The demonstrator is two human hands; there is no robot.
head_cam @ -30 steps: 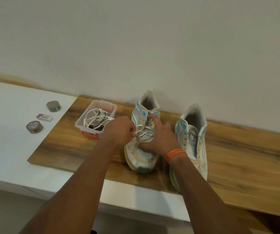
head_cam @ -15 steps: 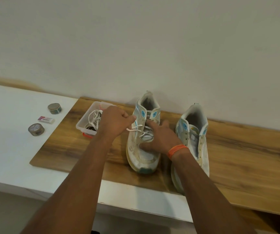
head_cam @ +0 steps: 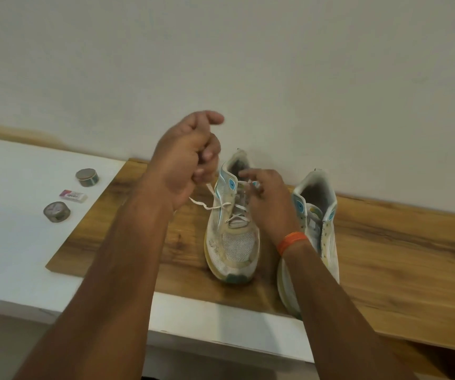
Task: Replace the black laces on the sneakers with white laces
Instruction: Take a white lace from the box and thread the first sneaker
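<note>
Left hand (head_cam: 185,163) raised, fingers curled, grip on white lace (head_cam: 209,205) pulled taut up-left from left sneaker (head_cam: 233,231). Right hand (head_cam: 268,202), just right of that grip and lower, fingers at the sneaker's upper eyelets; orange wristband (head_cam: 292,241). Second sneaker (head_cam: 316,223) further right, unlaced. Both stand on wooden bench (head_cam: 385,248). Two tape rolls (head_cam: 87,177) and eraser (head_cam: 73,196) well left of the grip.
</note>
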